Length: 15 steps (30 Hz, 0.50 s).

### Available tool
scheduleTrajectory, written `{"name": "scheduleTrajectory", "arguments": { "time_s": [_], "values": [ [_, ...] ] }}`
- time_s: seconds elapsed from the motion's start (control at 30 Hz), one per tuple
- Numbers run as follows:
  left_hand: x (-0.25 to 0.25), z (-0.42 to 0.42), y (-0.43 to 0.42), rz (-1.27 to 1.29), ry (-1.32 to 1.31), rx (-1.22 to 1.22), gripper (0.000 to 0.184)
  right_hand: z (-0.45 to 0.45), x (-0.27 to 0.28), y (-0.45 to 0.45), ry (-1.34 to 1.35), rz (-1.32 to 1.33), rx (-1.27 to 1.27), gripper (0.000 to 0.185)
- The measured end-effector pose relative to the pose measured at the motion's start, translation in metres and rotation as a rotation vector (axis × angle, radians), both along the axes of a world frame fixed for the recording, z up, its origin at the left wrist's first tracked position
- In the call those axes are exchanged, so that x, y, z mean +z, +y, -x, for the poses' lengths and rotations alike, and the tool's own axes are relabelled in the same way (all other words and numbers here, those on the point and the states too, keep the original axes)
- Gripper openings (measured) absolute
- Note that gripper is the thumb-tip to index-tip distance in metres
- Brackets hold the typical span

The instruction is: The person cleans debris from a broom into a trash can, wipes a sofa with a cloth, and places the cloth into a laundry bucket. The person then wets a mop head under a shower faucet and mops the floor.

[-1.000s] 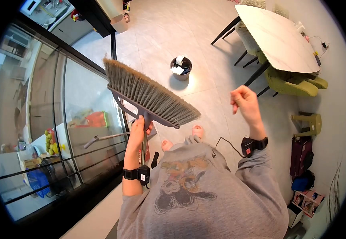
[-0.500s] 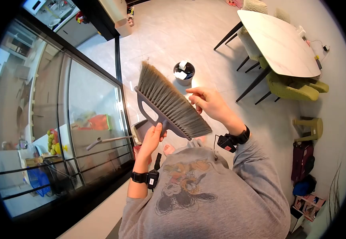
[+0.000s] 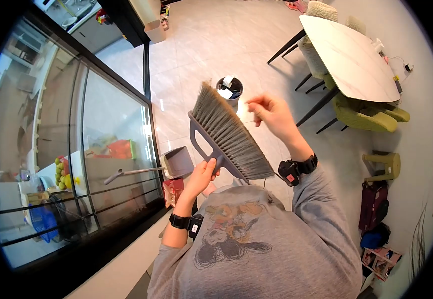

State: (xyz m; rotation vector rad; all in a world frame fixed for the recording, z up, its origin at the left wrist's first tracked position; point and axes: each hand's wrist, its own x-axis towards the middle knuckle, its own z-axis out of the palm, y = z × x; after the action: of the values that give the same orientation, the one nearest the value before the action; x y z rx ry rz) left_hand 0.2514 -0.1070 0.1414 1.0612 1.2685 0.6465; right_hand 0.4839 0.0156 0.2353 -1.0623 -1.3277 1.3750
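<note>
A grey broom head (image 3: pixel 231 137) is held up in front of me, its bristles pointing up and to the right. My left hand (image 3: pixel 204 175) is closed around the broom's short neck below the looped frame. To the right of the bristles and apart from them is my right hand (image 3: pixel 273 117), thumb and fingers drawn together in a pinch. Whatever may be between those fingertips is too small to make out. Beyond the bristles a round trash bin (image 3: pixel 233 101) with white paper and dark refuse stands on the floor, partly hidden by the broom.
A dustpan (image 3: pixel 179 162) with a long handle lies by the glass partition (image 3: pixel 116 119), near a red bag (image 3: pixel 173 190). At the right are a marble-topped table (image 3: pixel 351 60), green chairs (image 3: pixel 363 112), a stool (image 3: pixel 383 166) and a dark suitcase (image 3: pixel 373 204).
The broom head has shifted right and slightly down with my left hand. My right hand has moved right and up, away from the bristles. More of the dustpan shows.
</note>
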Motion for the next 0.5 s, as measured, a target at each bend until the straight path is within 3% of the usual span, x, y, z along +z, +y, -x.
{"name": "scheduleTrajectory", "arguments": {
  "time_s": [0.1,0.33,0.5],
  "values": [
    [-0.002,-0.008,0.001,0.016,0.016,-0.014,0.045,0.015,-0.006,-0.008,-0.267,-0.008,0.128,0.013],
    [-0.021,-0.016,0.001,-0.004,0.041,-0.014,0.049,-0.012,0.002,0.006,0.014,0.024,-0.041,0.011],
    [-0.018,-0.032,0.005,0.022,0.103,-0.022,0.048,-0.033,0.001,0.018,-0.068,0.032,0.063,0.020]
  ]
}}
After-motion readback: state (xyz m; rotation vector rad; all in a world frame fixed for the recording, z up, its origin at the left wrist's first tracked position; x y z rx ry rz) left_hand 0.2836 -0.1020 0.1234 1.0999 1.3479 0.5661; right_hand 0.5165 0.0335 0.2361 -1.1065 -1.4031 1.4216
